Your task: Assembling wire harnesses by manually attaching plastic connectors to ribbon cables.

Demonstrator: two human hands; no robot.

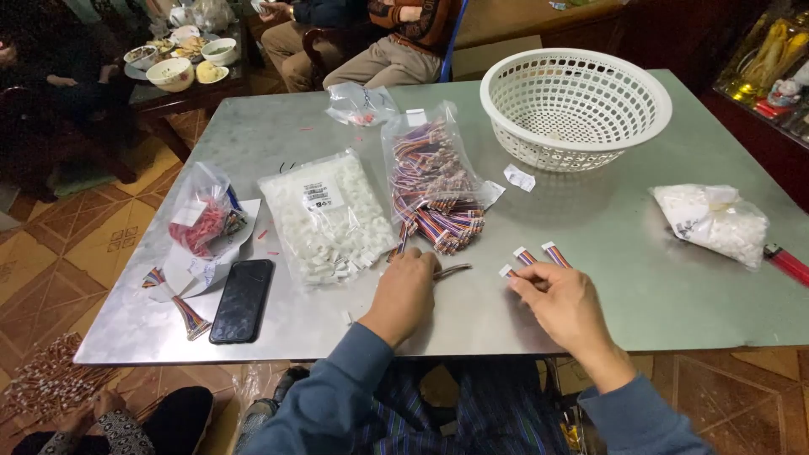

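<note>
The left hand (408,286) rests knuckles-up on the grey metal bench (624,253), fingers curled in a loose clench around a pair of metal tweezers (452,270) whose tips stick out to the right of the fist. The right hand (563,305) lies a little apart to the right, fingers bent down over short striped wire leads with white connectors (533,256); three ends poke out beyond the fingertips, and the grip looks closed on them, pinning them against the bench. Just ahead of the left hand, an open clear bag of multicoloured ribbon wires (431,185) spills its bundles toward the fist. Beside that, to the left, lies a sealed bag of small white plastic housings (327,221). A black phone (242,299) lies face-down near the bench's front edge, next to a small bag of red parts (202,221) on a paper sheet. A white plastic basket (575,106) stands at the far right side, and another bag of white pieces (715,221) lies near the right edge beside a red lighter (788,264). At the lower left, another person's hands (88,404) hold a wire bundle below the bench.
</note>
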